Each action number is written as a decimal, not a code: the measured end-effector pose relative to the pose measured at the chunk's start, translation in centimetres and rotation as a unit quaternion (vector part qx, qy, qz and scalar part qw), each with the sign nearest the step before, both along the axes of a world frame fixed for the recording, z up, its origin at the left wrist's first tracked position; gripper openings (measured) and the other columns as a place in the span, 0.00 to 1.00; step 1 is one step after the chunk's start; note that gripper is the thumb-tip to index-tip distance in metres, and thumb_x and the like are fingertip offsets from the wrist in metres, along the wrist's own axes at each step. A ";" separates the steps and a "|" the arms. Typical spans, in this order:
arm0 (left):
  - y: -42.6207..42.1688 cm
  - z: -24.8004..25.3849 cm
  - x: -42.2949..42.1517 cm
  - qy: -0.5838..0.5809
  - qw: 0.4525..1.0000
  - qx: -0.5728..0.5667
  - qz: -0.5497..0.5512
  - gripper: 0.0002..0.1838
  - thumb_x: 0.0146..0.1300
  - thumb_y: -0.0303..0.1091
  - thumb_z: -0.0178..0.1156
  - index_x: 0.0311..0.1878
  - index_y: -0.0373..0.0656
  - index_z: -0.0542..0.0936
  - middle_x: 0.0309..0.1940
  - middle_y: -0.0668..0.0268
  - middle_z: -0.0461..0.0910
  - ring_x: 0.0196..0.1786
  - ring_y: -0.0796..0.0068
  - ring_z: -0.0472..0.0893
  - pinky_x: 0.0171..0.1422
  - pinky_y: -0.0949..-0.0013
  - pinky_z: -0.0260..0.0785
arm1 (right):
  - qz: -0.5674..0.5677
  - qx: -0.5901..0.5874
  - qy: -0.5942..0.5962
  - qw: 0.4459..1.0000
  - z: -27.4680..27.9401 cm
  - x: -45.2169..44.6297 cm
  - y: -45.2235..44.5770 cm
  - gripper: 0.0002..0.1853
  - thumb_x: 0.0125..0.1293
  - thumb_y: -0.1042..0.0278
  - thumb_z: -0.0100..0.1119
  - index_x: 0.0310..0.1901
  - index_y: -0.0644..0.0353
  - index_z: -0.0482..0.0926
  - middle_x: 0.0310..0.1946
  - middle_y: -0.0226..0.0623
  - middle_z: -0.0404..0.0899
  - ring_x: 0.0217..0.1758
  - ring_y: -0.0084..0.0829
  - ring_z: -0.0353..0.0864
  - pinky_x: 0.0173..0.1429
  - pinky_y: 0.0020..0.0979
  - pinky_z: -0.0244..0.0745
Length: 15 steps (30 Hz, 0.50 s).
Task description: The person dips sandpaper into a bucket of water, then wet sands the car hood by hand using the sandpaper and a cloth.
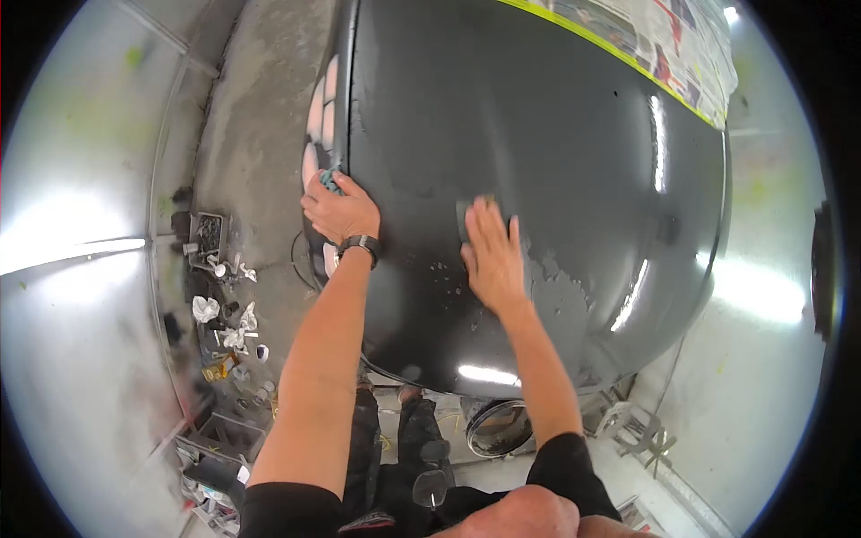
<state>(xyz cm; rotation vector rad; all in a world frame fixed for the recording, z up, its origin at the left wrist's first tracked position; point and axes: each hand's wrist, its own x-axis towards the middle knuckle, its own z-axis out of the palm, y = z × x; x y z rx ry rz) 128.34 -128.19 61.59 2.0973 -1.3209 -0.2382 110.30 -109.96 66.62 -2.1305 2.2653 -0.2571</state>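
Note:
A glossy, wet-looking dark car hood (421, 117) lies in front of me. My left hand (341, 206), with a black watch on its wrist, is closed around a teal cloth or sponge (331, 181) at the panel's left edge. Flat on the middle of the panel is my right hand (493, 247), its fingers long and the thumb a little apart. A dark grey piece that looks like sandpaper (462, 215) shows beside and under those fingers, pressed against the surface. Water patches (560, 287) spread to the right of that hand, and droplets lie to its left.
Newspaper (664, 45) edged with yellow-green tape (592, 38) covers the far right. Crumpled paper (205, 309) and small items litter the floor at left, near a dark crate (235, 434). A round bucket (499, 429) stands below the panel's near edge. Pale walls rise on both sides.

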 end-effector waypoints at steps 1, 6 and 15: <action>0.0 0.2 0.0 0.002 1.000 -0.001 -0.002 0.20 0.76 0.46 0.61 0.65 0.48 0.79 0.54 0.50 0.79 0.57 0.43 0.80 0.59 0.43 0.74 | 0.011 -0.017 0.015 1.000 0.6 -1.1 -3.5 0.32 0.81 0.57 0.57 0.81 0.61 0.67 0.87 0.42 0.59 0.90 0.44 0.55 0.86 0.60 0.58; -0.1 0.7 -0.2 0.022 1.000 0.017 0.005 0.19 0.76 0.45 0.61 0.65 0.49 0.80 0.59 0.52 0.79 0.61 0.45 0.79 0.60 0.43 0.73 | 0.035 -0.105 0.051 0.993 2.6 -5.2 -22.5 0.27 0.85 0.59 0.50 0.78 0.65 0.69 0.83 0.45 0.65 0.87 0.43 0.60 0.85 0.59 0.62; 0.2 1.4 -0.1 0.041 0.999 0.033 -0.006 0.20 0.78 0.45 0.59 0.66 0.48 0.79 0.60 0.52 0.78 0.64 0.45 0.78 0.65 0.44 0.72 | 0.169 0.032 0.050 0.984 1.5 -4.0 -9.2 0.33 0.79 0.60 0.61 0.82 0.54 0.68 0.87 0.35 0.59 0.90 0.39 0.57 0.88 0.60 0.57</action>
